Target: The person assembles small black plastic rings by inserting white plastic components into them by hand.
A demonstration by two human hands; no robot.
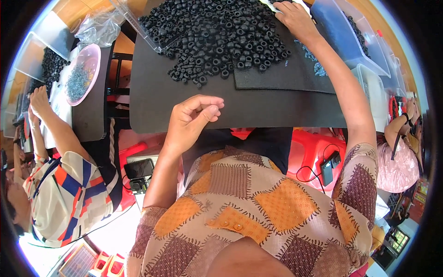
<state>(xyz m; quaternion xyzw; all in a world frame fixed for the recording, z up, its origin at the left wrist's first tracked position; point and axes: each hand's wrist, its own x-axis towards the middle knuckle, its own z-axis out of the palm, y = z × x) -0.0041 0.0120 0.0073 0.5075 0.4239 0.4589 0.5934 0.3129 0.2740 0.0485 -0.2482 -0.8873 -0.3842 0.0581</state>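
Note:
My left hand (193,121) hovers over the near edge of the black table mat (157,97), fingers curled together with the thumb against the fingertips; whether something tiny is pinched there I cannot tell. My right hand (295,17) reaches far forward and rests on the far side of a big heap of small black rubber rings (217,37), its fingers partly hidden among them. A smaller black mat (281,78) lies under the right part of the heap. A few small metal parts (316,64) are scattered beside my right forearm.
A blue-tinted clear plastic bin (346,37) stands at the right. At the left a co-worker's hand (39,101) works near a pink bowl of metal parts (83,76). Another person sits at the right edge (401,138). Red plastic stools (318,152) stand below the table.

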